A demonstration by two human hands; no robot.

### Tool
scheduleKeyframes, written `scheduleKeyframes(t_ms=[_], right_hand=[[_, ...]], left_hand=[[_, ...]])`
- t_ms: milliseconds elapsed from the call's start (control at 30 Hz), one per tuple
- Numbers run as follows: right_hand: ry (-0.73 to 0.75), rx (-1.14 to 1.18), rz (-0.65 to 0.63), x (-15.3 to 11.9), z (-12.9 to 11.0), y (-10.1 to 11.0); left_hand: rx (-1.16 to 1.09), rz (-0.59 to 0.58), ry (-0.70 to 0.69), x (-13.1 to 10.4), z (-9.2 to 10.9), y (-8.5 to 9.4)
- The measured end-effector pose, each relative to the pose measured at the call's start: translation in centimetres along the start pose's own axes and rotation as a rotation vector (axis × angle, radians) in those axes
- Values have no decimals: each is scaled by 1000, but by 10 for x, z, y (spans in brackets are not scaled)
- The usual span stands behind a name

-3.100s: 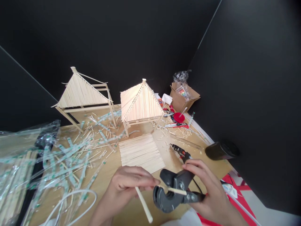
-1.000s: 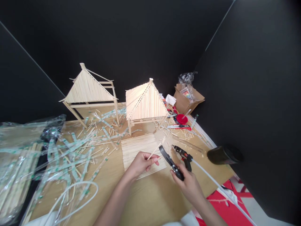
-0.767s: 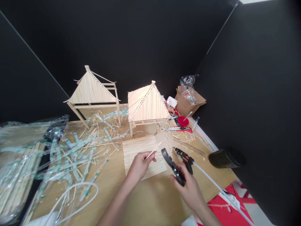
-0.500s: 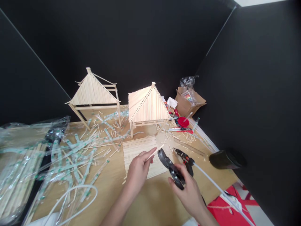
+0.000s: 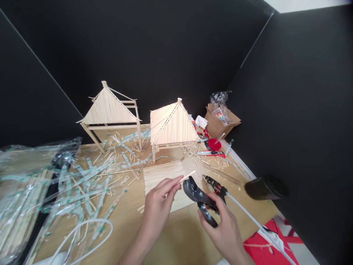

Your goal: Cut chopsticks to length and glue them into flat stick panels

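Between the thumb and fingertips of my left hand (image 5: pixel 160 202) is a thin wooden stick (image 5: pixel 189 175), its free end pointing up and to the right. My right hand (image 5: pixel 224 230) is closed around a pair of black pliers (image 5: pixel 194 192), whose head lies close by the stick; whether they touch I cannot tell. Below both hands a flat panel of side-by-side sticks (image 5: pixel 162 172) rests on the table, partly hidden by my left hand. Behind it stands a stick-built house model (image 5: pixel 179 129) with a covered roof. Right of the pliers lies a black hot glue gun (image 5: pixel 216 185) with a white cord.
A second house model (image 5: pixel 109 106) stands back left, its roof partly open. Stick offcuts and plastic wrappers (image 5: pixel 96 173) litter the left side, beside bagged sticks (image 5: pixel 22 221). A cardboard box (image 5: pixel 217 121), red dish (image 5: pixel 214 144), utility knife (image 5: pixel 211 152) and black cylinder (image 5: pixel 266 187) are right.
The pliers have turned and their handles have spread wider apart. My left hand has shifted slightly down with the stick, which now reaches further right past the pliers' head.
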State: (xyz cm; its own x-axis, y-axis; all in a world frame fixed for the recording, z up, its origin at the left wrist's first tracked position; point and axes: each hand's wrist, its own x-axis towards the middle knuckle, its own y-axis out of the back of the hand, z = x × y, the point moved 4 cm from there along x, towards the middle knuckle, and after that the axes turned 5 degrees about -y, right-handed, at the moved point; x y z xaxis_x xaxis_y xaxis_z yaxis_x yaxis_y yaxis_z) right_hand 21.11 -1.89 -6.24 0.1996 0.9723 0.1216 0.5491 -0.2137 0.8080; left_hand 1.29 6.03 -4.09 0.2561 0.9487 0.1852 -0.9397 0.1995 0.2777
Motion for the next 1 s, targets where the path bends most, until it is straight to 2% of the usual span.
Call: scheduleKeyframes(t_ms=[167, 400, 500, 600, 767, 1000], right_hand=[[12, -10, 45, 2, -4, 6], [83, -50, 94, 2, -7, 10], [77, -46, 85, 2, -7, 10], [57, -30, 89, 2, -8, 12], [81, -15, 97, 2, -12, 17], [244, -58, 201, -2, -17, 28]], left_hand=[[46, 17, 129, -1, 1, 5], [95, -18, 113, -2, 6, 2], [5, -51, 98, -2, 4, 0], [-177, -72, 94, 0, 2, -3], [-393, -76, 7, 3, 6, -1], [-306, -89, -216, 1, 19, 8]])
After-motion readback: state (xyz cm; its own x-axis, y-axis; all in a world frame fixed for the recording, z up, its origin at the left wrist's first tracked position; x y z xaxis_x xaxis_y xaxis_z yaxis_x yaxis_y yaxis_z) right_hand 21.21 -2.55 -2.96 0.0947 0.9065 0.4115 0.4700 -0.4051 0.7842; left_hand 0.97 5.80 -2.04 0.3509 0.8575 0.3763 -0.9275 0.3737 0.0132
